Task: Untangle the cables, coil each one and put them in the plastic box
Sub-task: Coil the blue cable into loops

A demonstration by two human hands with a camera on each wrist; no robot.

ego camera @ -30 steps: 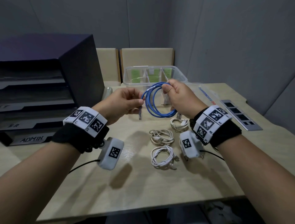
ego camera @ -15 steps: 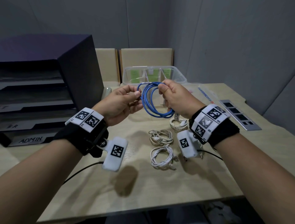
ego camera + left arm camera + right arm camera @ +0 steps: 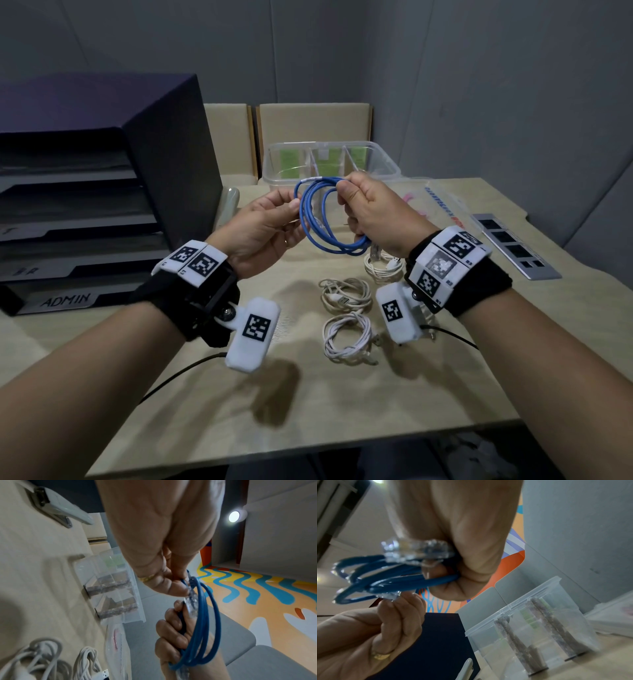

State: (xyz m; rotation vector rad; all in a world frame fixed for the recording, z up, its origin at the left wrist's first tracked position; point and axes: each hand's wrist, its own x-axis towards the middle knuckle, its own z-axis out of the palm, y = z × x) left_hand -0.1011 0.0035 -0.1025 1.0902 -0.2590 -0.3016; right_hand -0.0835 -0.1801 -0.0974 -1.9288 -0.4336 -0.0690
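A blue network cable (image 3: 320, 219) hangs in a coil of several loops above the table, between both hands. My right hand (image 3: 368, 212) grips the coil's right side in its curled fingers; one clear plug (image 3: 412, 549) sticks out beside its thumb. My left hand (image 3: 270, 222) pinches the coil's left side, where the other clear plug (image 3: 190, 601) lies at its fingertips. The blue coil (image 3: 385, 580) fans out leftwards in the right wrist view. Three coiled white cables lie on the table: far (image 3: 382, 267), middle (image 3: 344, 294), near (image 3: 347, 337). The clear plastic box (image 3: 387, 161) with dividers stands behind the hands.
A dark document tray stack (image 3: 102, 192) labelled ADMIN fills the left side. A stapler (image 3: 58, 509) lies by it. The box's clear lid (image 3: 442, 202) and a grey stencil ruler (image 3: 513, 248) lie at the right. Two chair backs (image 3: 308, 133) stand behind the table (image 3: 171, 394).
The left hand rose from the dangling plug end to pinch the coil's left side. Both hands lifted the coil slightly towards the box, and the loose end now lies in with the loops.
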